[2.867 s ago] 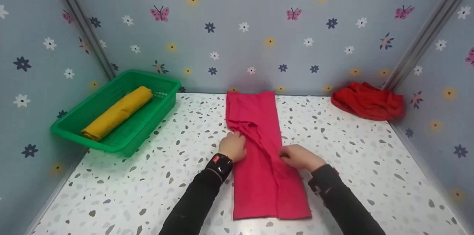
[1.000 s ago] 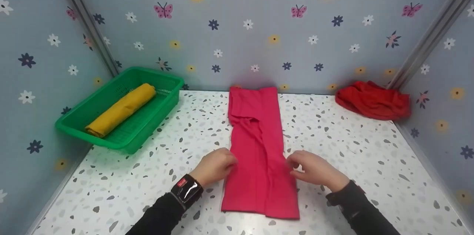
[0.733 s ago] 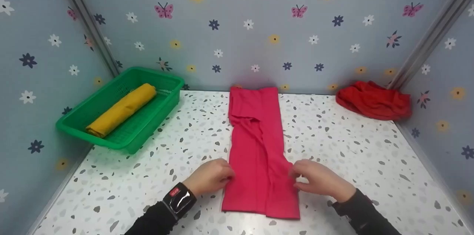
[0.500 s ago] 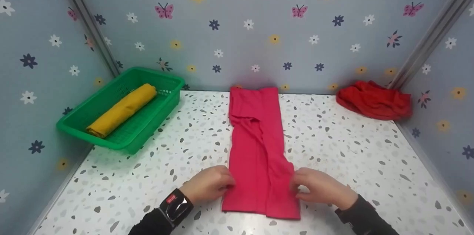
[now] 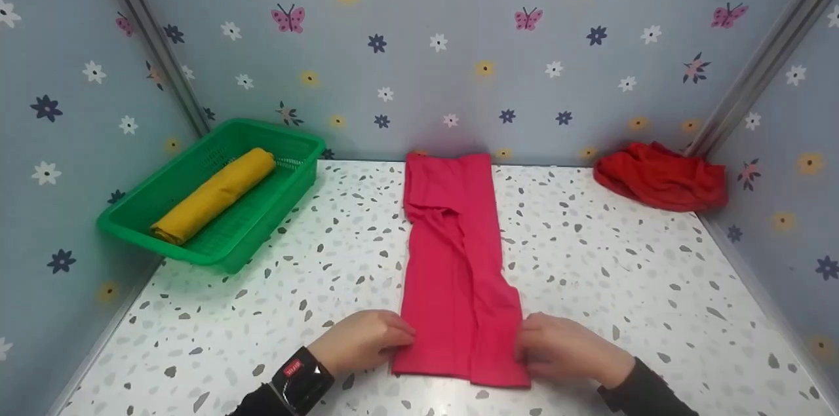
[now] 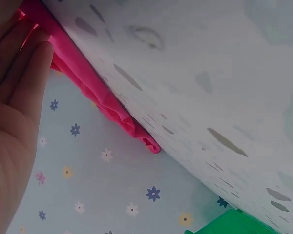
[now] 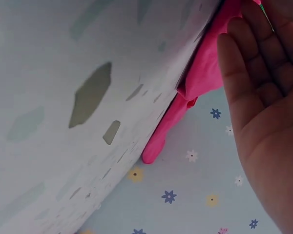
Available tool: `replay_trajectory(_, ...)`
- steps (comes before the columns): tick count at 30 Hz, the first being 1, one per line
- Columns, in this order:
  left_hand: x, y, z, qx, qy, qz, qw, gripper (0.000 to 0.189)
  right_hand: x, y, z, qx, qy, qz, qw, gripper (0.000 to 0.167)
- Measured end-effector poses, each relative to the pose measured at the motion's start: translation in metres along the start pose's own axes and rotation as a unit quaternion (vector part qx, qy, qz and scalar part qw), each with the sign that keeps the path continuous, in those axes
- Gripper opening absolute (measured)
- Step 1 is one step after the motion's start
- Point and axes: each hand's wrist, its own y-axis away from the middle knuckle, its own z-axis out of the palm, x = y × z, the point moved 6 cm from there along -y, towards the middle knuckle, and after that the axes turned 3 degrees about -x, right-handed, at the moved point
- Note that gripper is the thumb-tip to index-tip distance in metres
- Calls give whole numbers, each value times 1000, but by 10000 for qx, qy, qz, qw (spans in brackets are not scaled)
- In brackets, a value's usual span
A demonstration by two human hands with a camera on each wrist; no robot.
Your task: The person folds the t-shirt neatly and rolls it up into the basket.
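Near the near end of the pink cloth (image 5: pixel 436 311), the left hand (image 5: pixel 364 342) and right hand (image 5: pixel 570 347) touched opposite edges, fingers part-bent; whether they pinched fabric couldn't be told. An uneven tug might have worsened its ruck. It lay lengthwise on a speckled table (image 5: pixel 354 226); left of it sat a green basket (image 5: pixel 262 225), right a red heap (image 5: pixel 662 179), beyond it a flowered wall (image 5: pixel 419 75).
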Motion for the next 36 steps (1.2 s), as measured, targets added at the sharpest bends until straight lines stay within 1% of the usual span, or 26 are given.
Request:
replay_trajectory(3, 3, 1, 2, -103, -73, 67, 9999, 34, -3, 1, 3, 120, 170, -139, 9997, 22)
replay_trajectory(7, 3, 1, 5, -293, -80, 0, 9995, 37, -6, 1, 6, 143, 365, -269, 9989, 26)
replay_trajectory(10, 2, 0, 6, -342, -100, -32, 9994, 37, -7, -1, 7, 122, 397, -323, 9986, 28)
replay_trajectory(12, 2, 0, 7, -326, -125, -24, 9994, 35, -8, -2, 7, 123, 375, -324, 9987, 28)
replay_trajectory(18, 5, -3, 7, -88, -377, 243, 9990, 27, -9, -3, 5, 194, 382, -315, 9986, 23)
replay_trajectory(20, 5, -4, 7, -46, -409, 277, 9988, 25, -9, -3, 6, 183, 354, -312, 9987, 21)
replay_trajectory(24, 4, -5, 8, 42, -300, 242, 9992, 19, -9, -4, 6, 197, 319, -344, 9987, 19)
replay_trajectory(28, 2, -6, 8, 148, -69, 177, 9997, 16, -10, -4, 5, 332, 358, -505, 9975, 20)
replay_trajectory(32, -3, -5, 6, 146, 365, -135, 9991, 21, -10, -5, 4, 386, 406, -566, 9968, 21)
replay_trajectory(34, -6, -5, 4, 129, 599, -325, 9976, 22, -9, -6, 3, 348, 403, -513, 9973, 20)
replay_trajectory(36, -8, -4, 1, 172, 803, -418, 9957, 22, -8, -5, 1, 326, 360, -436, 9979, 19)
